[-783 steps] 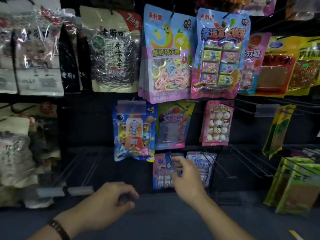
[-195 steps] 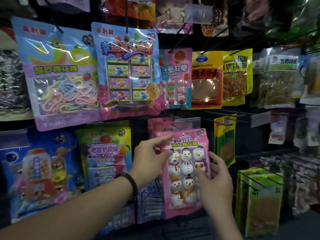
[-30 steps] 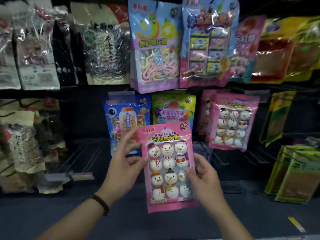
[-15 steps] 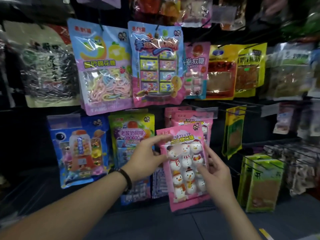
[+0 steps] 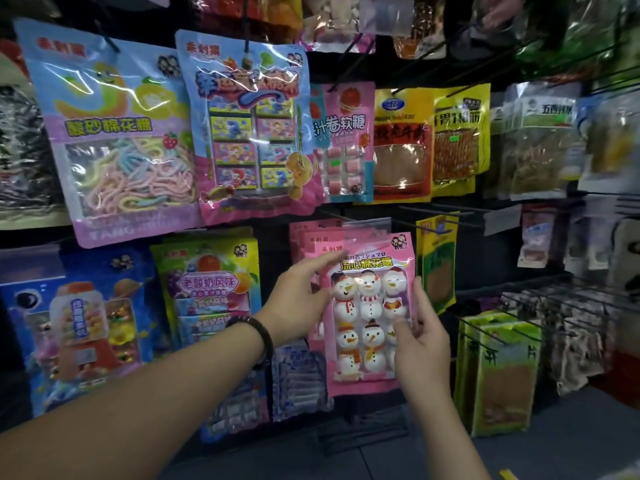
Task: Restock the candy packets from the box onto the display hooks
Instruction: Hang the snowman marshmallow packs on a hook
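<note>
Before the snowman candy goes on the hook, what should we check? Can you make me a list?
1. Grip: the left hand holds the snowman marshmallow packet at its upper left, and the right hand pinches its lower right. Ok.
2. Packet upright, snowmen facing out. Ok.
3. Right spot: matching pink packets hang just behind it. Ok.
4. Hang hole lined up with the hook: the top edge sits by the clear tag, but the hole is not visible. Cannot tell.
5. Room left on that hook. Cannot tell.
</note>
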`<move>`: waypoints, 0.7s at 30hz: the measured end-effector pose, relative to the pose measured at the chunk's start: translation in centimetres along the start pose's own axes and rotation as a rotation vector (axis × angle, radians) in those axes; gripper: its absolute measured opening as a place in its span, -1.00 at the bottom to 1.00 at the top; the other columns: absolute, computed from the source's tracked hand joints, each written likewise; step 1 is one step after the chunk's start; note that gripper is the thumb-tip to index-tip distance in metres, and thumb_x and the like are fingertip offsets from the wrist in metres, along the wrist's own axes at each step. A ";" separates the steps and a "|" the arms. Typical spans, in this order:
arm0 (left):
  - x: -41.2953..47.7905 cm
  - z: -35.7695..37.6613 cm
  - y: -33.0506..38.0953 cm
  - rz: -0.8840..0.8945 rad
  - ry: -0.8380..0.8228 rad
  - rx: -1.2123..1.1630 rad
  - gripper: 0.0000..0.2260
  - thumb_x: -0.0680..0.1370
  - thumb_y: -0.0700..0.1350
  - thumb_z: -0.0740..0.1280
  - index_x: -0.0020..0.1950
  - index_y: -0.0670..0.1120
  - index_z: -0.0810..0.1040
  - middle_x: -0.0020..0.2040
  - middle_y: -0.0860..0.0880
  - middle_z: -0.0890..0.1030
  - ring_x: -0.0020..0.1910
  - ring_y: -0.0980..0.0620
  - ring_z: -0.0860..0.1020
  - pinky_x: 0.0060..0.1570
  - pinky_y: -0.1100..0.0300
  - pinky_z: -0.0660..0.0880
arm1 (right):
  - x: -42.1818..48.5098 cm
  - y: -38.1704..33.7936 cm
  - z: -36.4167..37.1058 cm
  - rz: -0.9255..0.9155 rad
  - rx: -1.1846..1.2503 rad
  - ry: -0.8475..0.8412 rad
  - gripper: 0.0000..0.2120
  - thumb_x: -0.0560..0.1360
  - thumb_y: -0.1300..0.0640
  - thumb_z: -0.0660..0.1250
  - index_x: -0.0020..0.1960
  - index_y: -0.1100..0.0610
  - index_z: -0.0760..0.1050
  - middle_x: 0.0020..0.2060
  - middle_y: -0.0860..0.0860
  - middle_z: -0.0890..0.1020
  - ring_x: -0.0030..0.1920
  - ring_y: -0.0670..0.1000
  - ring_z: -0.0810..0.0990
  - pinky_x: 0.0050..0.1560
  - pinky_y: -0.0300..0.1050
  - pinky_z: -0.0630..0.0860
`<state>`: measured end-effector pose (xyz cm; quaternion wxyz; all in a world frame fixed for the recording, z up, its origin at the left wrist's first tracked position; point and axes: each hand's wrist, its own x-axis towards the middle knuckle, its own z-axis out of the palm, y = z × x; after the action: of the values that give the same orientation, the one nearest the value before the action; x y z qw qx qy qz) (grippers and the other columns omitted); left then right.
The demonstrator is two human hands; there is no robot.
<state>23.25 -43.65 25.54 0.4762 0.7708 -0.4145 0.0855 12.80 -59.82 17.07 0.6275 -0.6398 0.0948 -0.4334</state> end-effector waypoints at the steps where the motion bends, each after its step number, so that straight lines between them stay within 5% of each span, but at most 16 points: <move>1: 0.3 0.1 -0.1 0.005 0.009 -0.018 -0.39 0.64 -0.35 0.35 0.51 0.28 0.45 0.50 0.20 0.44 -0.34 -0.01 0.60 -0.29 0.03 0.68 | 0.2 -0.2 0.0 -0.001 0.012 0.002 -0.39 0.70 0.20 0.31 0.58 -0.36 0.30 0.31 -0.55 0.37 0.26 -0.43 0.45 0.34 -0.12 0.46; 4: 0.9 0.4 -0.5 0.010 0.045 -0.032 -0.37 0.64 -0.33 0.35 0.51 0.32 0.43 0.45 0.19 0.46 -0.15 -0.18 0.68 -0.25 -0.07 0.68 | 0.8 -0.6 0.0 -0.018 0.044 0.000 -0.38 0.69 0.16 0.35 0.62 -0.30 0.28 0.34 -0.47 0.40 0.21 -0.57 0.39 0.28 -0.28 0.37; 7: 1.4 0.6 -0.9 0.019 0.097 -0.010 -0.37 0.64 -0.32 0.37 0.54 0.28 0.41 0.37 0.17 0.49 -0.36 0.09 0.51 -0.27 -0.01 0.69 | 1.1 -0.8 0.1 -0.028 0.081 -0.009 -0.37 0.68 0.15 0.36 0.62 -0.29 0.27 0.51 -0.31 0.35 0.45 -0.33 0.36 0.35 -0.23 0.36; 12: 1.4 1.0 -1.1 0.042 0.156 0.024 -0.39 0.63 -0.31 0.38 0.56 0.23 0.42 0.24 0.14 0.54 -0.21 0.24 0.49 -0.13 0.40 0.54 | 0.9 -0.8 1.1 -0.066 0.048 -0.037 -0.42 0.65 0.16 0.40 0.47 -0.38 0.34 0.44 -0.32 0.44 0.35 -0.44 0.39 0.39 -0.19 0.38; 21: 1.1 1.0 -2.5 0.044 0.185 0.088 -0.38 0.62 -0.27 0.42 0.60 0.16 0.37 0.13 0.22 0.53 -0.14 0.23 0.47 0.08 0.22 0.59 | 0.6 -0.6 1.6 -0.055 -0.058 -0.113 -0.48 0.66 0.07 0.37 0.55 -0.27 0.37 0.53 -0.32 0.35 0.52 -0.27 0.33 0.47 -0.12 0.35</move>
<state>25.54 -44.54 23.96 0.4761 0.7704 -0.3817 0.1847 13.95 -58.93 18.11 0.6009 -0.6836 0.0541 -0.4108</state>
